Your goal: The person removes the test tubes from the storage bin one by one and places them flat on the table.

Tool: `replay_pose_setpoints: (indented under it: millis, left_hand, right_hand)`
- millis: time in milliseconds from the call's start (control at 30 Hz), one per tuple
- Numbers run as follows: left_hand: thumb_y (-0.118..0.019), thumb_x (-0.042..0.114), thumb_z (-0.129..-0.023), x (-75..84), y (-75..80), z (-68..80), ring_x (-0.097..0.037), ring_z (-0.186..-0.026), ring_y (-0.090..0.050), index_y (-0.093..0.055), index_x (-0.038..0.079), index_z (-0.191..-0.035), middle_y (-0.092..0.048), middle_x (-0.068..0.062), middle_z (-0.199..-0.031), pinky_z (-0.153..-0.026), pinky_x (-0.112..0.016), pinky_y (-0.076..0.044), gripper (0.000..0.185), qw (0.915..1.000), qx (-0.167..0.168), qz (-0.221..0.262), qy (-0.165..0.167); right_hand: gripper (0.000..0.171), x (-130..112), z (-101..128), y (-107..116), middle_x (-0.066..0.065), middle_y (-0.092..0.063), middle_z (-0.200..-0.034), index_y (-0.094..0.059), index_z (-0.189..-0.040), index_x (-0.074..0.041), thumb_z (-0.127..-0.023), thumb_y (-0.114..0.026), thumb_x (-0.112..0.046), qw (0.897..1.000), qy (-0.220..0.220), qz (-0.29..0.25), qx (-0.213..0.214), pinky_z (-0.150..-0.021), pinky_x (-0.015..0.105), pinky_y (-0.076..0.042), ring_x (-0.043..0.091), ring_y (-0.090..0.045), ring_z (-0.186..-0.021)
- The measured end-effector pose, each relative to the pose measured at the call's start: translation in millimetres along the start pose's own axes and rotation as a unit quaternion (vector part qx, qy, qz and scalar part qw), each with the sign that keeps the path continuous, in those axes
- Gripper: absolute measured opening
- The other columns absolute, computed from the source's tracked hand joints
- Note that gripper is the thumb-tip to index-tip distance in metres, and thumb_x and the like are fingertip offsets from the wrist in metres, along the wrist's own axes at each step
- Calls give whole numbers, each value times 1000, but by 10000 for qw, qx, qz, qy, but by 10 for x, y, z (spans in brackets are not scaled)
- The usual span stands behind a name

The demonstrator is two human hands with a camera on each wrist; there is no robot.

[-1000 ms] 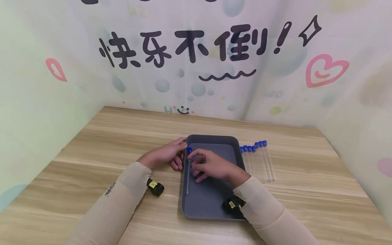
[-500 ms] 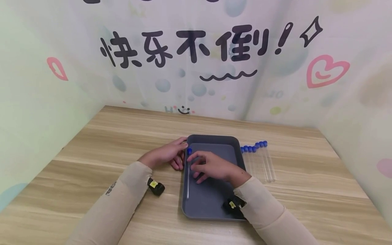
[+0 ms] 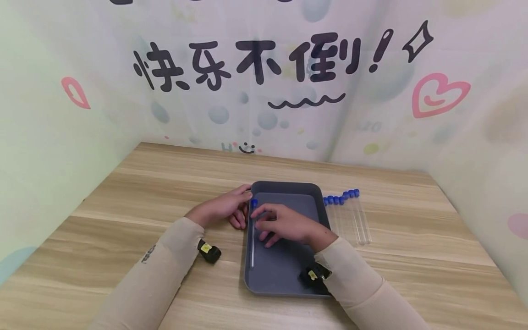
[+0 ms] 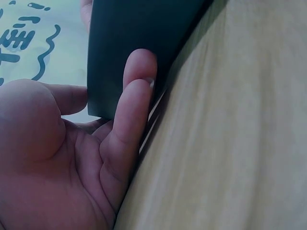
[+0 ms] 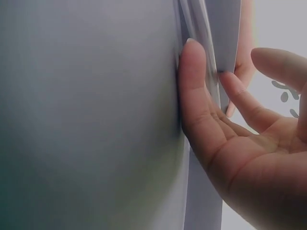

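A clear test tube (image 3: 253,247) with a blue cap (image 3: 254,202) lies lengthwise along the left wall of a dark grey tray (image 3: 284,286). My right hand (image 3: 284,224) is over the tray, its fingers loosely bent beside the tube. In the right wrist view, fingertips (image 5: 193,62) lie right at the glass tube (image 5: 206,43), while the thumb stands apart from it. My left hand (image 3: 224,206) holds the tray's far left side, thumb at the rim. Against the outer tray wall (image 4: 110,62) in the left wrist view lie fingers (image 4: 132,105) of that hand.
Several more blue-capped test tubes (image 3: 359,220) lie side by side on the wooden table (image 3: 416,256), right of the tray. A printed cloth backdrop (image 3: 231,110) rises behind the table. Black wrist cameras (image 3: 210,252) are strapped to both sleeves.
The test tube in the tray has shifted slightly toward the near end and now lies along the left wall. My right fingers have moved slightly left and nearer; the left hand stays put.
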State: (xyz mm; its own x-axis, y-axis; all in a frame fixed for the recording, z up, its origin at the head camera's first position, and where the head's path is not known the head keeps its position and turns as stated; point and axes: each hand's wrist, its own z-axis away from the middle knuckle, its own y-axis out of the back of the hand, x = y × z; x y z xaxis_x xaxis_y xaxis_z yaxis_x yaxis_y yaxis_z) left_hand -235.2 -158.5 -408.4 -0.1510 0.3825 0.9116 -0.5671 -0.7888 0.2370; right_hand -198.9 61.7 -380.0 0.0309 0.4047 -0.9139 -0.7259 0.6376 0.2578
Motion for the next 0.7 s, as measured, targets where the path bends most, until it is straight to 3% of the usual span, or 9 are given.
replay_pose_setpoints:
  millis: [700]
  left_hand:
    - [-25,37,-111,3,3,8,-22,-66,-68,-18,31,-158,-61,-15,-91,-58,-33,-59,48,10000,-35,52,-60]
  right_hand:
    - [30,-1,-11,11,17,-61,-123,-54,-132,-8,-104,-54,-18,9999,76,-107,35,-73,40,-62,22,-69,-87]
